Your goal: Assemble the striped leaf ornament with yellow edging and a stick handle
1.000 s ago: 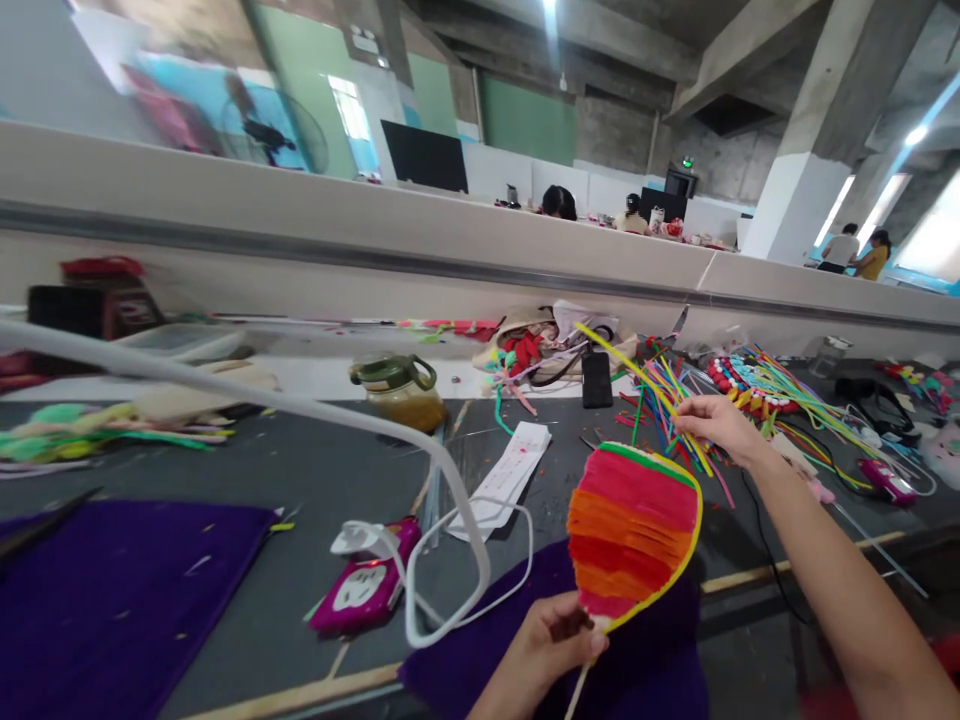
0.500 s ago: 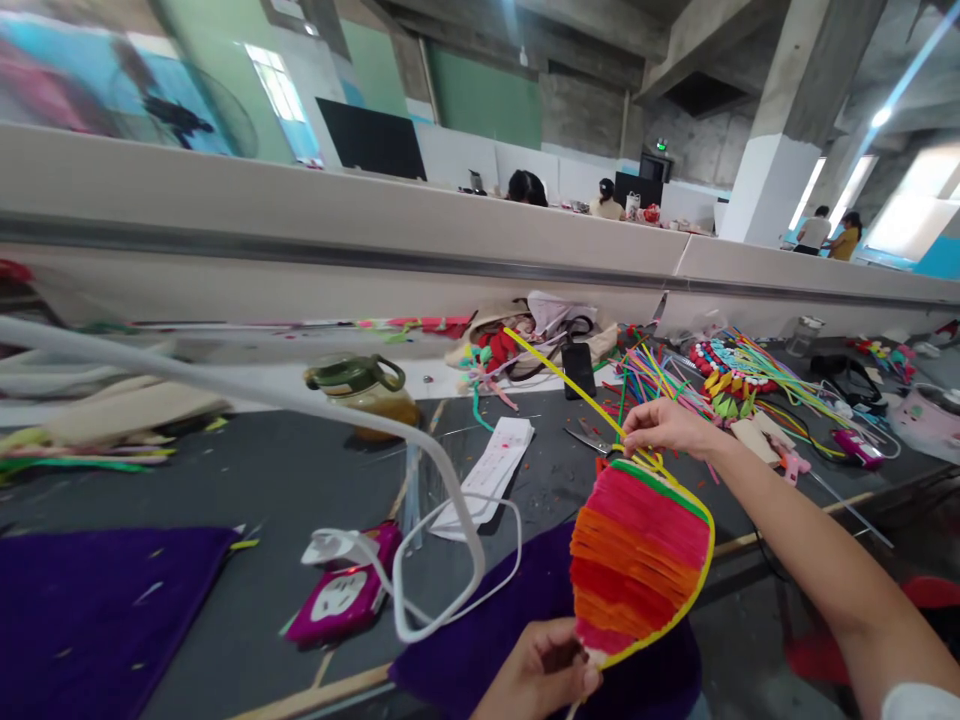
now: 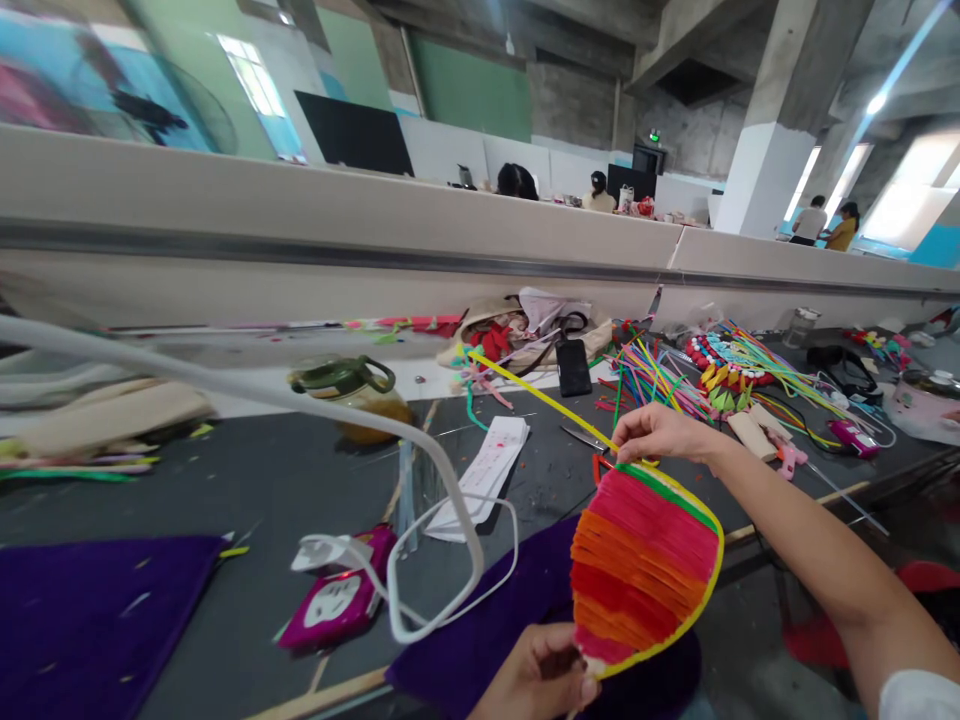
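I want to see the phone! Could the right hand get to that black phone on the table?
Probably yes. The right hand pinches a yellow stick at the top of the striped fan, and the black phone lies flat just beyond it. Only loose sticks lie between, but the grip would have to let go first.

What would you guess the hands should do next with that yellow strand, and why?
Probably lay the yellow strand down along the fan's top edge. The right hand pinches it just where the yellow rim ends and green trim begins, its long free end sticks out, and the left hand grips the handle.
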Demonstrator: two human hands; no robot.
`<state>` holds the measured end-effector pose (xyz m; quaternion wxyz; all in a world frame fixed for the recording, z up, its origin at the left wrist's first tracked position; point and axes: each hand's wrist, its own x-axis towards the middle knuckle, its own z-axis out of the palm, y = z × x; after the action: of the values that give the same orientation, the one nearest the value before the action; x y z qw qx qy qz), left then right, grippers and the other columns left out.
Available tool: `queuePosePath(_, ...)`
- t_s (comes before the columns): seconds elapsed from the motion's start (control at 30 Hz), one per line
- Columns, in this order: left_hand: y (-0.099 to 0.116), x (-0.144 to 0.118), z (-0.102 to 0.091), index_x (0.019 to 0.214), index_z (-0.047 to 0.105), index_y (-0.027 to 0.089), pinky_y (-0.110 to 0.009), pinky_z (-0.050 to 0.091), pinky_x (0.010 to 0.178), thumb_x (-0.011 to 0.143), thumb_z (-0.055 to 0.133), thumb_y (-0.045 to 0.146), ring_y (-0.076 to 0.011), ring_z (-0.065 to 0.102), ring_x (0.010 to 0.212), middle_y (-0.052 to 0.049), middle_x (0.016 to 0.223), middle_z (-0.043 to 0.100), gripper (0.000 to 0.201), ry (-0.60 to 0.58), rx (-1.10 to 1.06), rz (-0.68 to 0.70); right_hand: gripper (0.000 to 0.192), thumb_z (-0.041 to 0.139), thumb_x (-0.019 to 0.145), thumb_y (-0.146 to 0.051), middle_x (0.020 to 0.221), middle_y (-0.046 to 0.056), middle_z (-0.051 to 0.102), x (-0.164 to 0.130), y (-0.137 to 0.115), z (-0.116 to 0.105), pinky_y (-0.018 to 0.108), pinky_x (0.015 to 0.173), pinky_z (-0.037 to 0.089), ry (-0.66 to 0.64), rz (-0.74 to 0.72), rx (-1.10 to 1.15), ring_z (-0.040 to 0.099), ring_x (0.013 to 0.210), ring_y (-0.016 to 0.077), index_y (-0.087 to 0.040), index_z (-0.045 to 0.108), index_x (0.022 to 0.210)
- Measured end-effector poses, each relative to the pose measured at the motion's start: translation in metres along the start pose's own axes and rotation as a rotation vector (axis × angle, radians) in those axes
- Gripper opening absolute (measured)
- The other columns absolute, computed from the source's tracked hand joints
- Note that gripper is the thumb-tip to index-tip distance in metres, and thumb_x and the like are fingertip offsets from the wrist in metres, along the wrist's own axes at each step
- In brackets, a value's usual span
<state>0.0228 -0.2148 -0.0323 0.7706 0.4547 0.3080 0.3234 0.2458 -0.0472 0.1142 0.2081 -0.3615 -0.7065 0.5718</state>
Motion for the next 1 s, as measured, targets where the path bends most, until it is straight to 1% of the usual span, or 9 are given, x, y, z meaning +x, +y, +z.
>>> queuePosePath(0.2,-0.003,0.001,-0.001,0.069,0.077,0.016,-0.023,0.027,0.052,0.06,0.086,0.039,-0.0076,0.035,0.052,0.001,0.056,0.05,0.026,-0.043,0.001,0.031,0.023,0.076,0.07,-0.034,0.058,-0.007,0.057,-0.002,0.001,0.001,0.018,0.045,0.032,-0.013,-0.005,-0.024,0.045,0.048,0.0058,-0.016,0.067,0.08)
queuePosePath(0.27,-0.004,0.001,-0.002,0.071,0.077,0.015,-0.023,0.026,0.052,0.06,0.086,0.038,-0.0077,0.034,0.053,0.001,0.057,0.05,0.027,-0.038,0.007,0.032,0.024,0.076,0.069,-0.035,0.058,-0.007,0.057,-0.003,-0.001,0.002,0.019,0.044,0.032,-0.017,0.001,-0.027,0.044,0.047,0.0058,-0.016,0.067,0.079)
queuePosePath(0.43,-0.004,-0.001,0.004,0.072,0.077,0.015,-0.023,0.026,0.053,0.06,0.086,0.039,-0.0081,0.034,0.055,0.001,0.058,0.05,0.028,0.002,0.008,0.03,0.025,0.077,0.067,-0.033,0.059,-0.006,0.058,-0.004,-0.006,0.006,0.018,0.045,0.031,-0.03,0.007,-0.036,0.044,0.048,0.0059,-0.015,0.067,0.078)
queuePosePath(0.6,-0.004,0.001,0.012,0.075,0.078,0.015,-0.023,0.027,0.055,0.061,0.086,0.039,-0.009,0.036,0.058,0.001,0.061,0.053,0.029,0.067,0.004,0.017,0.025,0.078,0.065,-0.033,0.059,-0.005,0.059,-0.001,-0.004,0.006,0.019,0.048,0.032,-0.017,-0.01,-0.055,0.045,0.051,0.0062,-0.013,0.068,0.076)
queuePosePath(0.67,-0.003,0.004,0.014,0.074,0.077,0.015,-0.023,0.028,0.056,0.06,0.086,0.038,-0.0095,0.037,0.059,0.001,0.061,0.054,0.029,0.11,0.005,0.023,0.025,0.077,0.066,-0.034,0.06,-0.005,0.06,0.001,-0.003,0.004,0.019,0.049,0.032,-0.006,-0.005,-0.069,0.044,0.051,0.0063,-0.013,0.068,0.077)
queuePosePath(0.77,0.001,0.008,0.015,0.075,0.077,0.015,-0.022,0.031,0.059,0.062,0.086,0.036,-0.0104,0.04,0.061,0.0,0.063,0.057,0.026,0.182,0.004,0.046,0.026,0.076,0.067,-0.035,0.062,-0.004,0.061,0.002,-0.004,-0.001,0.02,0.049,0.032,0.019,0.0,-0.094,0.045,0.051,0.007,-0.013,0.07,0.079)
queuePosePath(0.9,0.005,0.014,0.016,0.081,0.078,0.016,-0.022,0.034,0.062,0.065,0.084,0.035,-0.0119,0.045,0.065,-0.001,0.069,0.062,0.027,0.179,0.013,0.086,0.023,0.074,0.068,-0.034,0.064,-0.003,0.063,0.005,-0.006,-0.007,0.021,0.053,0.035,0.038,-0.037,-0.137,0.049,0.055,0.0084,-0.014,0.07,0.077)
queuePosePath(1.0,0.007,0.019,0.017,0.083,0.077,0.016,-0.022,0.033,0.059,0.067,0.083,0.035,-0.0111,0.044,0.063,0.0,0.068,0.062,0.026,0.185,0.027,0.095,0.023,0.073,0.07,-0.035,0.066,-0.002,0.064,0.008,-0.005,-0.01,0.022,0.057,0.038,0.052,-0.078,-0.15,0.051,0.058,0.0094,-0.014,0.07,0.077)
